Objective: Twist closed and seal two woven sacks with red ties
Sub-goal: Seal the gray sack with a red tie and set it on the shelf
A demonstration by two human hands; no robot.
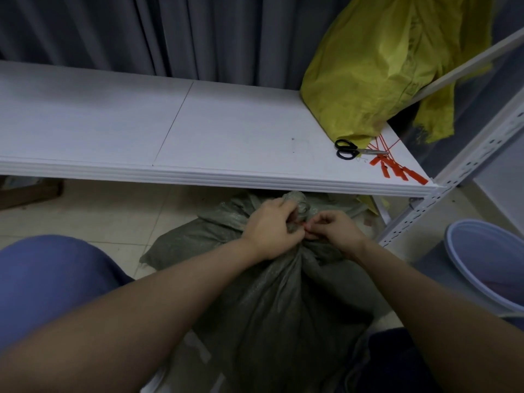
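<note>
Grey-green woven sack (283,293) stood on the tiled floor (99,208), near the person and between their knees, just below the front edge of a white shelf (198,131). Its mouth was gathered into a twisted neck (297,201) that pointed away toward the shelf. The left hand (272,228) was wrapped round that neck, its fingers curled tight on the fabric. The right hand (337,228) touched the neck from the right side, fingers bent, pinching a small piece of red tie (305,227) against the sack; most of the tie was hidden between the two hands.

On the far right of the shelf a yellow woven sack (368,75) slumped against the white metal shelf frame (453,188). Just in front of it lay black-handled scissors (347,149), and beside them, at the right near corner of the shelf, a loose bunch of spare red ties (397,168).

A pale blue bucket (459,251) sat on the floor to the right of the frame. A blue trouser knee (51,273) showed at the near left, and a grey curtain (170,32) hung behind the shelf.
</note>
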